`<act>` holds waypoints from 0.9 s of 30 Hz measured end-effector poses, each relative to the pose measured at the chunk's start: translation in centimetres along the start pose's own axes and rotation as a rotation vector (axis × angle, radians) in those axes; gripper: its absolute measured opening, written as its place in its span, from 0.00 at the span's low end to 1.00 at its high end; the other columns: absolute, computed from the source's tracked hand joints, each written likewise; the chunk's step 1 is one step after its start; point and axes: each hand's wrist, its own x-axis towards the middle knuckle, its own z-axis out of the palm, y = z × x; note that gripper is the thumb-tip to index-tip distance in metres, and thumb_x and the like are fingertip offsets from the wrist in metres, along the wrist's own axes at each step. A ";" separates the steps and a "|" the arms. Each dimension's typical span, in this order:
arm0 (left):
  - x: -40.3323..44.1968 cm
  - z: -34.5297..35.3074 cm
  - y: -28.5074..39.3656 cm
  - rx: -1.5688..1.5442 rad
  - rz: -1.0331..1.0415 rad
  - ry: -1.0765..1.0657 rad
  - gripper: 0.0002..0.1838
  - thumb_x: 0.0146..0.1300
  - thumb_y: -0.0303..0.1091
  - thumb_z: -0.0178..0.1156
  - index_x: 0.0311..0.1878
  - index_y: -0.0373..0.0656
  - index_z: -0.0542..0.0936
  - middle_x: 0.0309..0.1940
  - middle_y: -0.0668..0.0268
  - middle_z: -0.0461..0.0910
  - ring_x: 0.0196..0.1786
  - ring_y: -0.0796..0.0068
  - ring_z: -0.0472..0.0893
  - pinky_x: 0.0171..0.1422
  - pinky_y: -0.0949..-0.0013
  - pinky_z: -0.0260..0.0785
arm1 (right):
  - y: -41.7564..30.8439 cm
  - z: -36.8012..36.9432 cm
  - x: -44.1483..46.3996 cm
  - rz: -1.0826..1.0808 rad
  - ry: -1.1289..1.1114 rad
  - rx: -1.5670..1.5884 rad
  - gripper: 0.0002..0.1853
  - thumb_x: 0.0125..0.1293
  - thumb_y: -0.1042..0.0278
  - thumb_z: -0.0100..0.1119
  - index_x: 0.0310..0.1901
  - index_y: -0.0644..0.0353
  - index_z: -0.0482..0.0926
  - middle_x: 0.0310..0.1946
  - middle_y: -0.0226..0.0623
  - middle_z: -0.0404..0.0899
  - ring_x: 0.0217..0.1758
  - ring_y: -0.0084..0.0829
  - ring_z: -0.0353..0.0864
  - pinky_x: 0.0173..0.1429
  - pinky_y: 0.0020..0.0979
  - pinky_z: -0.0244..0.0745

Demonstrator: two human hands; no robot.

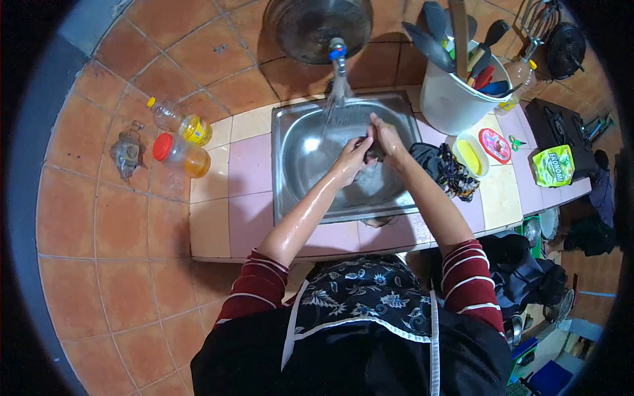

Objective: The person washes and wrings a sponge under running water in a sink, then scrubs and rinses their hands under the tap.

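Over the sink [307, 178], the left hand [352, 160] curls around a small dark item [376, 153]; the right hand [389, 143], partly open, touches it. Behind the sink, the faucet [338, 53] runs.

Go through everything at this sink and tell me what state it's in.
Tap: running
Sink: wet
Left hand: wet, gripping small dark item
Right hand: wet, beside it
Red-lidded jar: closed, partly full
Yellow-capped bottle: closed
White bucket: open, packed with utensils
Dark patterned cloth: crumpled
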 end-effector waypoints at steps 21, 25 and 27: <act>1.3 9.4 -0.6 -0.931 0.119 -0.271 0.46 0.49 0.71 0.48 0.60 0.41 0.63 0.59 0.56 0.63 0.62 0.55 0.63 0.65 0.48 0.51 | -0.2 -26.3 -7.3 -0.652 0.263 -1.321 0.32 0.55 0.44 0.55 0.51 0.66 0.67 0.52 0.50 0.66 0.54 0.47 0.67 0.56 0.39 0.63; 2.3 10.8 -1.1 -0.896 0.080 -0.138 0.46 0.46 0.72 0.50 0.57 0.41 0.65 0.56 0.57 0.66 0.60 0.57 0.65 0.65 0.52 0.52 | 2.2 -28.0 -5.0 -0.469 0.094 -1.518 0.44 0.55 0.39 0.51 0.63 0.67 0.54 0.65 0.55 0.48 0.68 0.50 0.46 0.69 0.37 0.45; 2.5 11.6 -1.4 -0.924 0.068 -0.167 0.46 0.46 0.73 0.50 0.57 0.41 0.65 0.56 0.57 0.66 0.60 0.57 0.65 0.65 0.51 0.52 | 2.6 -27.9 -4.5 -0.460 0.131 -1.557 0.37 0.59 0.48 0.49 0.63 0.65 0.54 0.64 0.54 0.50 0.69 0.47 0.46 0.69 0.36 0.45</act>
